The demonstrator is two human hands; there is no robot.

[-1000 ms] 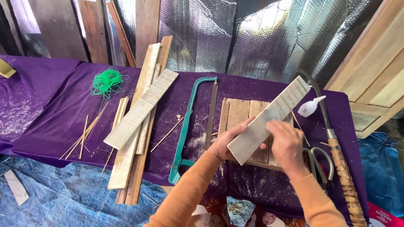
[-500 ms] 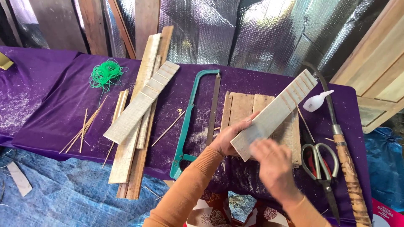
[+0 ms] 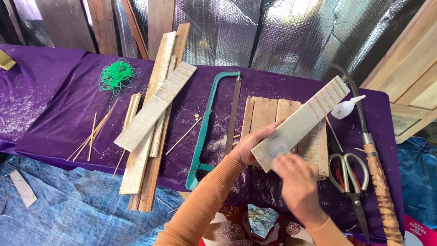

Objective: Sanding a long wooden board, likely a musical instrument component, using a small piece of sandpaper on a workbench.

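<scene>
Two hands work one pale slat (image 3: 300,124): my left hand (image 3: 253,146) clamps its near end, tilting it above the plank block (image 3: 273,111) on the purple cloth (image 3: 68,105); my right hand (image 3: 293,180) presses a small pad (image 3: 277,149) flat against it — rough, notched wood. A green saw (image 3: 207,123) lies beside.

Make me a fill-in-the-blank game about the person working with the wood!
1. The left hand holds a slotted wooden strip tilted above a small wooden ____.
2. The cloth over the table is ____.
3. The bundle of string at the far left of the cloth is ____.
4. The scissors lie to the ____ of the right hand.

Missing words: pallet; purple; green; right
</scene>
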